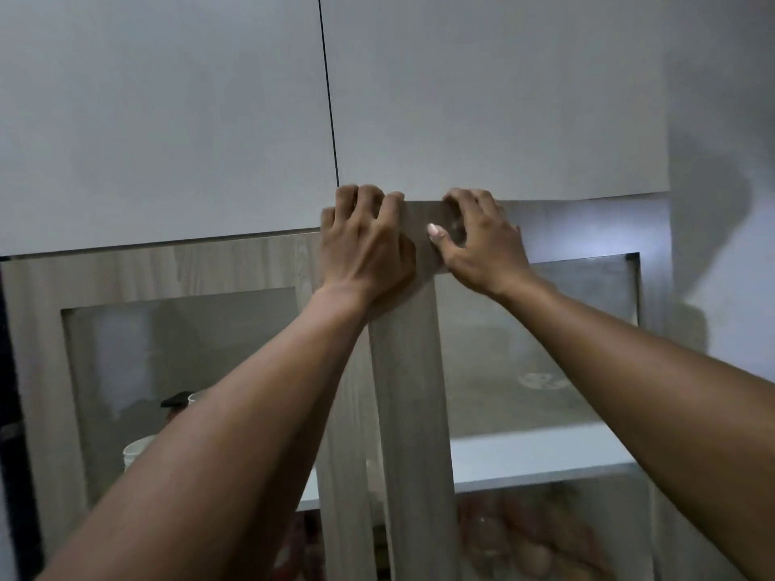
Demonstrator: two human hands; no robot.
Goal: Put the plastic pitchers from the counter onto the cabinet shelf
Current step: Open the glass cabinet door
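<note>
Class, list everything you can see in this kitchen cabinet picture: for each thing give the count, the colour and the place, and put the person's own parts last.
Upper cabinet doors: two, flat pale grey, top of the view, shut, a thin dark gap between them.
Glass-fronted doors: two, light wood-grain frames, below the grey doors; the right one stands ajar.
Shelf: one, white, behind the right glass pane.
White cup: one, behind the left glass pane, lower left.
Dark-capped item: one, behind the left pane, too blurred to name.
Wall: pale grey, far right.
Plastic pitchers: none in view.
Left hand: one, fingers at the top corner of the left glass door.
Right hand: one, fingers over the top edge of the right glass door.
</note>
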